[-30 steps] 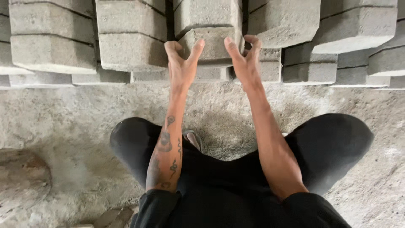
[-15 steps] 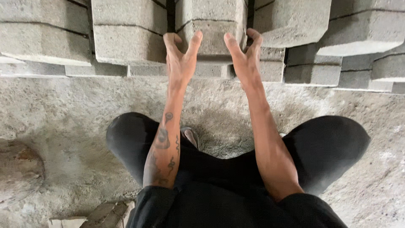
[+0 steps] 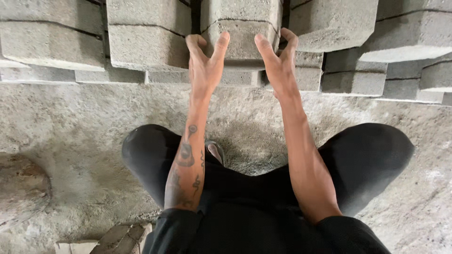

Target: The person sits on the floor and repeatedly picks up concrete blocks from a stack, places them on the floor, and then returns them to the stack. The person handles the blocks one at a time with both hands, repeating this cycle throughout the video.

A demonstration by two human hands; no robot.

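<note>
A grey concrete block (image 3: 241, 37) juts out from the middle of a stacked row at the top of the head view. My left hand (image 3: 205, 66) clasps its left side, fingers spread up along the face. On the block's right side my right hand (image 3: 278, 63) grips it, fingers curled over the edge. Both forearms reach straight forward from my squatting legs in black trousers.
More grey blocks (image 3: 148, 40) are stacked left and right of the held one, in at least two layers. The ground (image 3: 84, 122) is rough cement. A rounded stone (image 3: 19, 188) lies at the left, and broken block pieces (image 3: 113, 240) lie by my left knee.
Both hands keep their hold on the middle block. The view has tilted slightly, so the block stack sits a little higher and broken pieces appear at the bottom left.
</note>
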